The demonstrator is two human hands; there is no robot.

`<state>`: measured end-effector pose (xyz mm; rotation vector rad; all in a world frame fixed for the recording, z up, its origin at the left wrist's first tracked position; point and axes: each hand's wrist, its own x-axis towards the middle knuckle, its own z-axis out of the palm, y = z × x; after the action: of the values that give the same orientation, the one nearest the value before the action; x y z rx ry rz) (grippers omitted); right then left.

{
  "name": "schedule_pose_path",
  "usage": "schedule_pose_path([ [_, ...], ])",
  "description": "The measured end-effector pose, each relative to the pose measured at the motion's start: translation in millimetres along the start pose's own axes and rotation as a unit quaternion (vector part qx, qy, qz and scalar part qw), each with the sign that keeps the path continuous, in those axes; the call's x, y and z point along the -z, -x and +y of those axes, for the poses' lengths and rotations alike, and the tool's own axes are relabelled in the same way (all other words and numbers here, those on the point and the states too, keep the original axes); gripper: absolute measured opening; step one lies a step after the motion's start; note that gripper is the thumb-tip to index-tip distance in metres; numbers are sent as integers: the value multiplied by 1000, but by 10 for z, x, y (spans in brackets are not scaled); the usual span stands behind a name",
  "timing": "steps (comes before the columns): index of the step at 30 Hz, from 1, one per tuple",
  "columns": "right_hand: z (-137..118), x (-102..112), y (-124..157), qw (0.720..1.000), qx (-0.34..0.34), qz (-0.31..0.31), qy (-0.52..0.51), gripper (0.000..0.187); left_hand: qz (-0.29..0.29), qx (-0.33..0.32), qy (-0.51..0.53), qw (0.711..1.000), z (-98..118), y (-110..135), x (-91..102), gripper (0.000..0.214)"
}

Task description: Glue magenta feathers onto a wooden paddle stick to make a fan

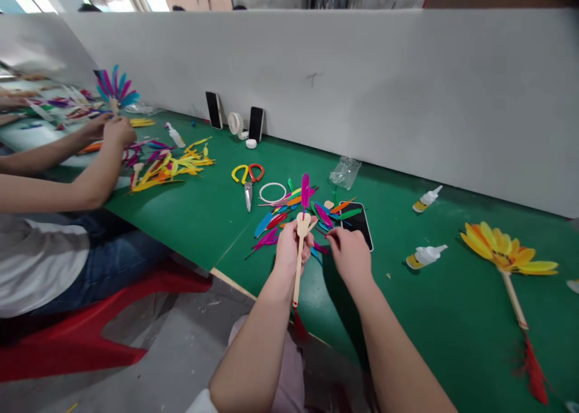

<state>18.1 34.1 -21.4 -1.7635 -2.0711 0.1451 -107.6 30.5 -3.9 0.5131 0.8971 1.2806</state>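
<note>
My left hand (291, 248) is closed round a thin wooden fan handle (299, 262) with a heart-shaped top and a red tassel below. One magenta feather (305, 191) stands up from the top of the handle. My right hand (349, 253) is pinched on a feather at the edge of a pile of loose coloured feathers (298, 211) on the green table (190, 214). The pile lies just beyond both hands.
A black phone (359, 223) lies right of the pile, with scissors (248, 181) and a white ring (272, 192) to its left. Two glue bottles (425, 255) and a finished yellow feather fan (509, 256) lie right. Another person's hand (115, 129) holds a fan at left.
</note>
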Motion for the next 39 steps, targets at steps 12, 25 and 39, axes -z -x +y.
schedule_pose_path([
  [12,361,555,105,946,-49,-62,-313,18,-13,-4,-171,985,-220,-19,-75,32],
  [25,441,621,154,906,-106,-89,-400,18,-48,10,-233,971,-344,24,-200,27],
  [39,536,304,483,697,-252,90,-666,19,-82,47,-198,976,-570,104,-328,27],
])
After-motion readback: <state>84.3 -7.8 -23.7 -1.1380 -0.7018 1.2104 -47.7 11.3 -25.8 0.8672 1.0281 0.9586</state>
